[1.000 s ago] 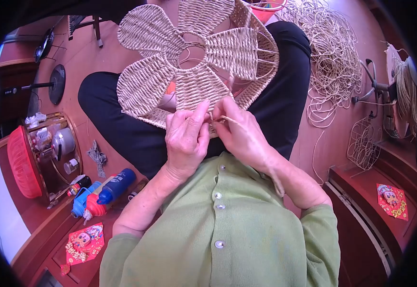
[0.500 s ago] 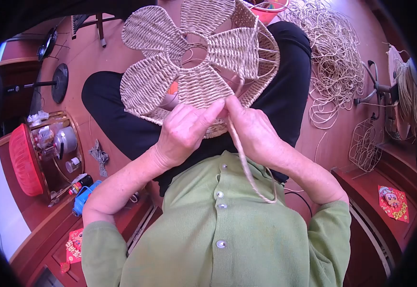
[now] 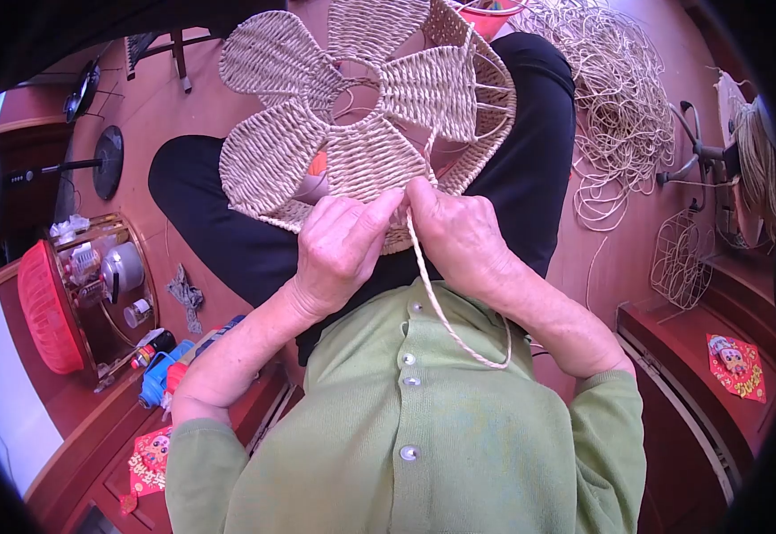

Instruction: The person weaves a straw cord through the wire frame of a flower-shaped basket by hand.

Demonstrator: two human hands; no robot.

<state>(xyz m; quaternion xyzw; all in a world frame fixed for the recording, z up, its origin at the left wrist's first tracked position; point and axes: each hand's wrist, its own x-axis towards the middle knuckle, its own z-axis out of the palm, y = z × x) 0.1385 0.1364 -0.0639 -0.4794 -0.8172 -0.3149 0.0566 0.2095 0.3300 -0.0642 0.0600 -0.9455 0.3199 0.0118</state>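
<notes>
A woven flower-shaped piece (image 3: 268, 156) of twisted pale cord, with broad petals round an open centre ring, lies over a basket frame (image 3: 493, 125) in my lap. At the edge of the nearest petal, my left hand (image 3: 339, 245) is closed with thumb and fingers pinching the woven rim. Close beside it, my right hand (image 3: 461, 233) pinches the twisted cord (image 3: 437, 307), which runs up to the petal and hangs in a loop over the green shirt. The fingertips hide the exact spot where cord and petal meet.
Loose cord (image 3: 624, 98) lies heaped on the floor at the right. Beyond it stand a cord-wound reel (image 3: 753, 151) and a wire frame (image 3: 682, 262). To the left are a rack holding a red plastic basket (image 3: 50, 307) and a fan base (image 3: 109, 163).
The flower piece has shifted slightly left. My right hand has moved a little left, closer to my left hand, and the hanging cord loop sits slightly higher.
</notes>
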